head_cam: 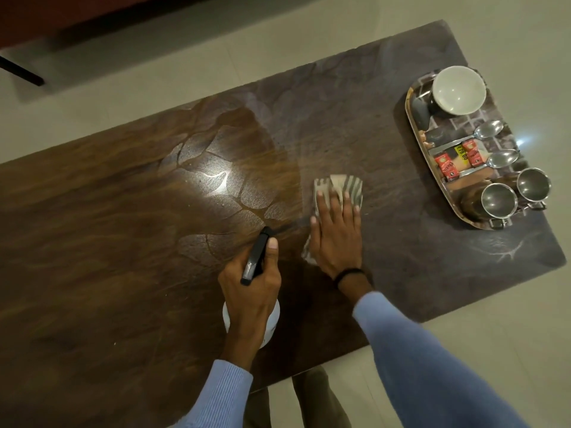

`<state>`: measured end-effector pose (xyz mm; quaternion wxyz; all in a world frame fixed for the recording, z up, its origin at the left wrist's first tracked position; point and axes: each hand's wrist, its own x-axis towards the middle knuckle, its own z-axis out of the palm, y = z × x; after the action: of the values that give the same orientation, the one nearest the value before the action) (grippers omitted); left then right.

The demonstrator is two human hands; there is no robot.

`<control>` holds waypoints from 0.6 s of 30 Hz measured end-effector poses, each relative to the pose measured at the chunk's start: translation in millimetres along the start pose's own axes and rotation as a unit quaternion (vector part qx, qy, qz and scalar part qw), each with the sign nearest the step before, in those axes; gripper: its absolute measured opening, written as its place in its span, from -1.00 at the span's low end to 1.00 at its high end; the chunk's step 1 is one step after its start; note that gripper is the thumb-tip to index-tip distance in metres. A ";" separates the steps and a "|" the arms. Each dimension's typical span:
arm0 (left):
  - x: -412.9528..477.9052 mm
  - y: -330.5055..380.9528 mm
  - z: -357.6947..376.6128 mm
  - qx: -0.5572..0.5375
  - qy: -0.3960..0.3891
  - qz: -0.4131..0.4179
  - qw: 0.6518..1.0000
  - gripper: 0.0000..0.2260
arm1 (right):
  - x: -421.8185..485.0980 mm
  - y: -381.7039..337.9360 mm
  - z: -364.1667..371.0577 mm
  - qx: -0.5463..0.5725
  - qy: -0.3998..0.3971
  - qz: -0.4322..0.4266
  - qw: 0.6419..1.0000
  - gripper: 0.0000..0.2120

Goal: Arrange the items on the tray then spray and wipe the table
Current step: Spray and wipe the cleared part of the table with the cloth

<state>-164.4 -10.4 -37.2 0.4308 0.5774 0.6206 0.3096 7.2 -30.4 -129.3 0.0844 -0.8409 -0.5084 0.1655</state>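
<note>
Head view: limp cloth (pixel 340 184) is pressed under flat right hand (pixel 336 239); spray bottle (pixel 255 261) is gripped at its neck by left hand (pixel 250 295).

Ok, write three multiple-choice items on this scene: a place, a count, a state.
1. The striped folded cloth lies: A) on the patterned oblong tray; B) under the right hand; C) on the floor.
2. Shiny steel cups on the tray: A) one; B) two; C) four.
3. The left hand: A) lies flat; B) hangs empty; C) grips the white spray bottle with black trigger.
Key: 1B, the flat hand presses it onto the dark wooden table; 2B, both stand at its near end; 3C, it wraps the bottle below the trigger.
</note>
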 end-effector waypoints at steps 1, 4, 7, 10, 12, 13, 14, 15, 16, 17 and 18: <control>0.2 1.0 1.1 -0.002 0.006 -0.003 1.000 -0.57 | 24.3 -8.0 -2.1 0.002 0.004 -0.001 1.000 -0.45; 3.4 9.6 6.7 0.004 0.022 -0.021 1.000 -0.65 | 61.6 -41.8 4.3 0.005 -0.009 -0.053 0.999 -0.45; 9.2 17.8 10.9 0.003 0.031 -0.040 0.999 -0.69 | 21.3 -55.8 19.9 -0.026 -0.068 -0.198 0.978 -0.41; 17.4 22.8 12.7 0.000 0.027 -0.038 0.999 -0.63 | -31.2 -20.2 20.0 -0.043 -0.109 -0.248 0.962 -0.35; 22.2 22.8 12.3 0.009 0.025 -0.035 0.999 -0.62 | -39.8 9.5 11.0 -0.036 -0.087 -0.212 0.973 -0.41; 25.0 22.2 11.7 0.009 0.028 -0.037 0.999 -0.61 | -34.6 19.4 3.0 -0.027 -0.073 -0.184 0.980 -0.42; 27.8 21.2 10.8 0.006 0.034 -0.041 0.999 -0.60 | -23.2 25.4 -4.7 -0.025 -0.062 -0.158 0.985 -0.42; 30.4 20.1 10.1 0.004 0.040 -0.044 0.998 -0.58 | -7.0 27.7 -10.5 -0.028 -0.052 -0.135 0.989 -0.42; 32.0 19.7 9.6 0.005 0.043 -0.044 0.998 -0.57 | 13.1 26.8 -14.2 -0.031 -0.041 -0.111 0.992 -0.42; 33.3 19.7 8.7 0.004 0.045 -0.042 0.998 -0.56 | 35.7 20.6 -15.9 -0.030 -0.025 -0.088 0.995 -0.42; 34.2 20.1 8.0 0.003 0.044 -0.040 0.998 -0.57 | 59.6 10.3 -16.1 -0.025 -0.010 -0.064 0.998 -0.42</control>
<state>-146.9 25.2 -29.0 0.4132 0.5391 0.6628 0.3152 47.1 17.8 -129.1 0.0687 -0.8069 -0.5656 0.1556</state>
